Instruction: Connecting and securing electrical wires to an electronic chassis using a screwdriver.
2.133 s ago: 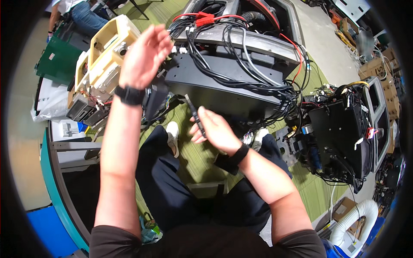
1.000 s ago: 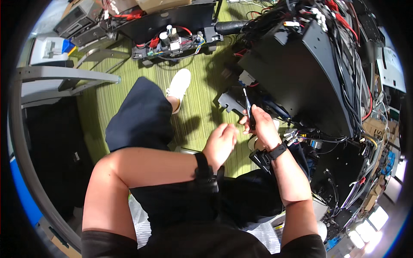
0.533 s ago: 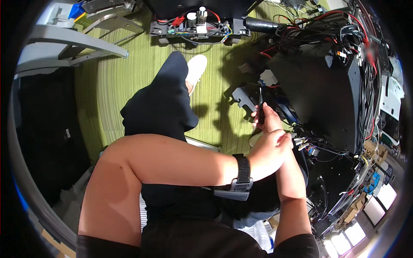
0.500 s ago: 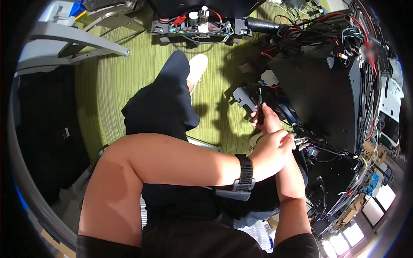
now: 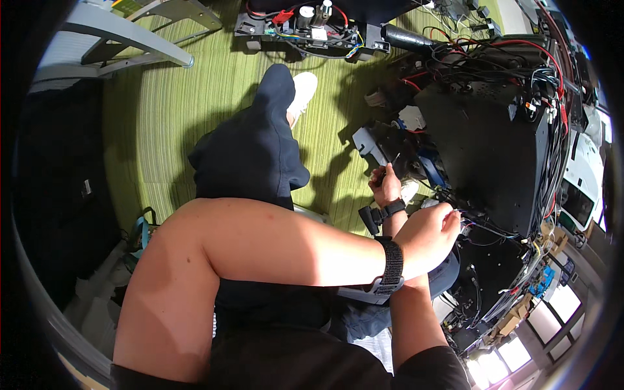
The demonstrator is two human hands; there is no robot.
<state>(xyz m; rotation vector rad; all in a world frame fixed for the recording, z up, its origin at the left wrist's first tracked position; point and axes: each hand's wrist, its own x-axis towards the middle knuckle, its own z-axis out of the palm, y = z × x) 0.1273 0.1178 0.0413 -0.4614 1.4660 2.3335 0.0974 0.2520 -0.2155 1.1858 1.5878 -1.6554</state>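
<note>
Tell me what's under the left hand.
The right arm passes beneath the left hand and shows on both sides; the right hand beyond grips a slim tool. The stretch between is covered; whether they touch I cannot tell.

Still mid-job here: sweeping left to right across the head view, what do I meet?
Grey frame leg, white shoe on the left foot, right hand with a slim tool, left hand, white panel.
</note>
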